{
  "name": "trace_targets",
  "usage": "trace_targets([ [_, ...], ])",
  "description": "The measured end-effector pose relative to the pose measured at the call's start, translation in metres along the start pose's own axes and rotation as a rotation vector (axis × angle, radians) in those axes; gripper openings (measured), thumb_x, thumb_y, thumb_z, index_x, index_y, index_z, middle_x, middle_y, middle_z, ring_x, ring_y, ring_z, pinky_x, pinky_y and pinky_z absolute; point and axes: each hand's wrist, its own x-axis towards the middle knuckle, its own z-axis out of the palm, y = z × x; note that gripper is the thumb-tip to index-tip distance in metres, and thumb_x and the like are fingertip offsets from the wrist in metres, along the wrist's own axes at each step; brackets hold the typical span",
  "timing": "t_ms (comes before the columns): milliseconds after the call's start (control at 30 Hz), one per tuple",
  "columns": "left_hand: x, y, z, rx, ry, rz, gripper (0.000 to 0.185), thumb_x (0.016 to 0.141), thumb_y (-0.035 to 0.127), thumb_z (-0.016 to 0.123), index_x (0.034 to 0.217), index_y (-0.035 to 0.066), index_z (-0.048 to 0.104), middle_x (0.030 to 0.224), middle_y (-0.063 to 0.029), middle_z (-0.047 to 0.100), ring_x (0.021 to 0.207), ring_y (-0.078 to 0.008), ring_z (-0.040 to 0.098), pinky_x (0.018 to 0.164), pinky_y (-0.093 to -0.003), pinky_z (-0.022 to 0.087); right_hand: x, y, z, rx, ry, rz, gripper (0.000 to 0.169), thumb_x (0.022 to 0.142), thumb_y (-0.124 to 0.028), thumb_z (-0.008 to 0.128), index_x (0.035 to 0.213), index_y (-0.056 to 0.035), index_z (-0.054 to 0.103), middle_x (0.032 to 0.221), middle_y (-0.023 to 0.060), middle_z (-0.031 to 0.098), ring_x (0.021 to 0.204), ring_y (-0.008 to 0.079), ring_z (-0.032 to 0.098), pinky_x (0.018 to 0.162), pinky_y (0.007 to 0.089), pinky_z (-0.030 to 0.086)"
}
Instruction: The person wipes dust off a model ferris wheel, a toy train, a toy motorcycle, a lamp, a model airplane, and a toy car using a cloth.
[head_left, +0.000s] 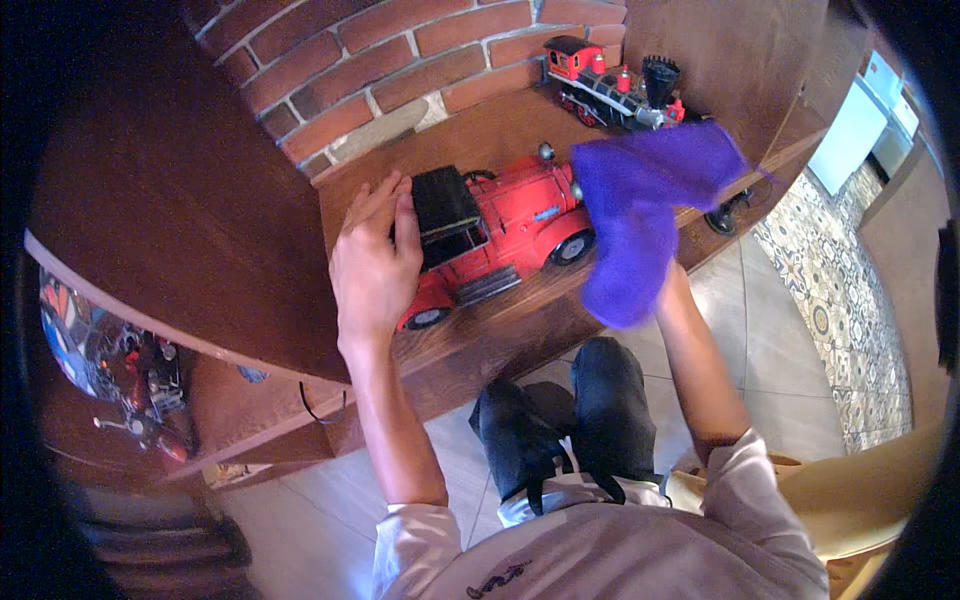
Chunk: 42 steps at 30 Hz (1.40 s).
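A red model vintage car with a black roof stands on the wooden shelf. My left hand rests at the rear of the car, its fingers against the back edge of the black roof. At the car's front, a purple cloth hangs over and hides my right hand; only the wrist and forearm show below it. The cloth is blurred and covers part of the grille end. It looks held in that hand, with the fingers out of sight.
Behind the car's front stands a red and black model steam locomotive, near the brick wall. A small dark object sits by the shelf's right edge. On a lower-left shelf is a model motorcycle. A yellow chair stands at right.
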Motion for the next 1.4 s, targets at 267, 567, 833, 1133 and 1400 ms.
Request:
trace_targets([
  [267, 0.008, -0.004, -0.009, 0.013, -0.134, -0.023, 0.03, 0.09, 0.018, 0.056, 0.115, 0.007, 0.068, 0.127, -0.0096, 0.061, 0.125, -0.0347, 0.05, 0.103, -0.0405, 0.043, 0.056, -0.053, 0.036, -0.519, -0.444, -0.524, 0.019, 0.077, -0.02, 0.062, 0.09, -0.0066, 0.066, 0.092, 0.0163, 0.067, 0.08, 0.0353, 0.065, 0.066, 0.0426, 0.052],
  [567, 0.007, -0.007, -0.014, 0.028, -0.177, 0.025, 0.031, 0.093, 0.01, 0.051, 0.12, -0.001, 0.062, 0.13, -0.0169, 0.058, 0.129, -0.0323, 0.048, 0.11, -0.0378, 0.035, 0.104, -0.068, 0.047, -0.363, -0.662, -0.125, 0.024, 0.067, -0.014, 0.061, 0.075, 0.0085, 0.063, 0.075, 0.0327, 0.058, 0.064, 0.0313, 0.064, 0.06, 0.0436, 0.047],
  [833, 0.008, -0.011, -0.01, 0.032, -0.129, 0.048, 0.032, 0.09, 0.014, 0.052, 0.117, 0.002, 0.065, 0.127, -0.0162, 0.059, 0.127, -0.0366, 0.048, 0.107, -0.039, 0.038, 0.106, -0.057, 0.055, -0.343, -0.457, -0.204, 0.017, 0.071, -0.001, 0.054, 0.083, 0.0074, 0.064, 0.089, 0.0346, 0.06, 0.091, 0.0419, 0.064, 0.075, 0.046, 0.049],
  [1133, 0.011, -0.009, -0.021, -0.021, -0.275, -0.052, 0.034, 0.094, 0.012, 0.048, 0.124, -0.001, 0.059, 0.135, -0.0165, 0.054, 0.133, -0.0277, 0.045, 0.111, -0.0341, 0.031, 0.072, 0.001, -0.04, 1.111, 0.137, -0.323, 0.025, 0.086, -0.016, 0.056, 0.108, -0.0033, 0.062, 0.101, 0.0075, 0.065, 0.088, 0.0228, 0.064, 0.079, 0.036, 0.052],
  [1400, 0.011, -0.009, -0.011, -0.084, -0.234, -0.058, 0.034, 0.094, 0.009, 0.047, 0.123, -0.004, 0.059, 0.135, -0.0155, 0.055, 0.133, -0.0261, 0.044, 0.112, -0.0338, 0.029, -0.061, 0.007, -0.016, -0.292, 0.154, -0.371, 0.036, 0.077, -0.021, 0.067, 0.106, -0.0008, 0.058, 0.107, 0.0181, 0.059, 0.101, 0.0351, 0.056, 0.09, 0.0463, 0.042],
])
